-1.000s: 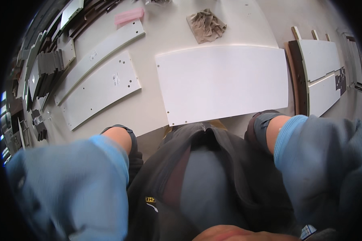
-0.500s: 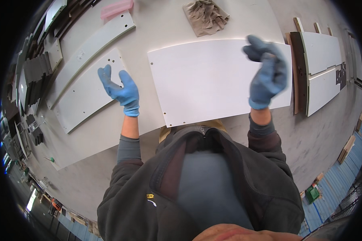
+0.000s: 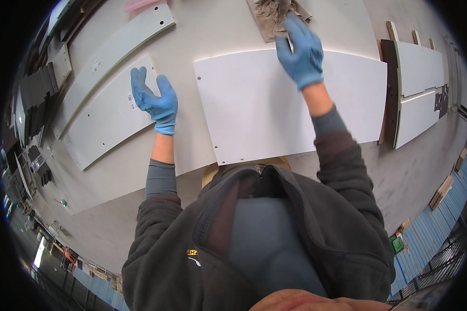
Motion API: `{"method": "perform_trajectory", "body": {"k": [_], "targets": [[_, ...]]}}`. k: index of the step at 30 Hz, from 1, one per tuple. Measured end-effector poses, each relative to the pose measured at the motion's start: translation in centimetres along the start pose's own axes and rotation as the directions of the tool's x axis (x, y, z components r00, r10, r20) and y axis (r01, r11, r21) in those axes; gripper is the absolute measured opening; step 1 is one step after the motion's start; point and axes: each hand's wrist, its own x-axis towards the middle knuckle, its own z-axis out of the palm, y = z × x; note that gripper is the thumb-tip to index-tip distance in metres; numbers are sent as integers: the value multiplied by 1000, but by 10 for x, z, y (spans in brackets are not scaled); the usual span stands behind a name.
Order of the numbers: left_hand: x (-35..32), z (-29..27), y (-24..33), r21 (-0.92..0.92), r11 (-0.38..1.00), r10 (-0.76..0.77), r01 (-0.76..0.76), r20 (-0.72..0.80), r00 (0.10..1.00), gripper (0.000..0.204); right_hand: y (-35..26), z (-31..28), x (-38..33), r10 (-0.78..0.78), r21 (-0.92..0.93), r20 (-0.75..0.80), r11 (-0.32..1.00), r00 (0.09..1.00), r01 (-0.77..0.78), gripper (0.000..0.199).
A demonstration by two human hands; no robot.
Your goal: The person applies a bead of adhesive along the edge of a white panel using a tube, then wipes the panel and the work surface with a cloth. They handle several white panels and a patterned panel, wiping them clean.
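My right hand (image 3: 302, 52), in a blue work glove, reaches over the far edge of a white panel (image 3: 233, 109). Its fingertips overlap a crumpled brown rag (image 3: 267, 20); whether they touch it I cannot tell. The thumb stands apart from the fingers, and no held thing shows. My left hand (image 3: 158, 101), gloved the same way, hovers over another white panel (image 3: 109, 122) with a small label, thumb and fingers spread, nothing in them. Small holes mark the corners of the panel in front of me.
A long white board (image 3: 111, 65) lies beyond the labelled panel, near a pink object (image 3: 140, 5). Dark strips (image 3: 38, 96) are stacked at far left. On the right stand stacked white panels (image 3: 419, 67). A small green-handled tool (image 3: 62, 202) lies near the table's left edge.
My right hand has swung left and away from me, from the panel's right side to the rag, and its fingers have opened out. My left hand has shifted slightly away and stays spread.
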Motion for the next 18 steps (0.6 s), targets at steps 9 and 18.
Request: {"method": "perform_trajectory", "body": {"k": [9, 18], "targets": [[-6, 0, -19, -10, 1000, -10, 10, 27, 1000, 64, 25, 69, 42, 158, -308, 158, 946, 975, -103, 36], [-2, -9, -17, -82, 989, -119, 123, 54, 991, 64, 89, 38, 45, 730, 525, 199, 483, 654, -700, 32]]}}
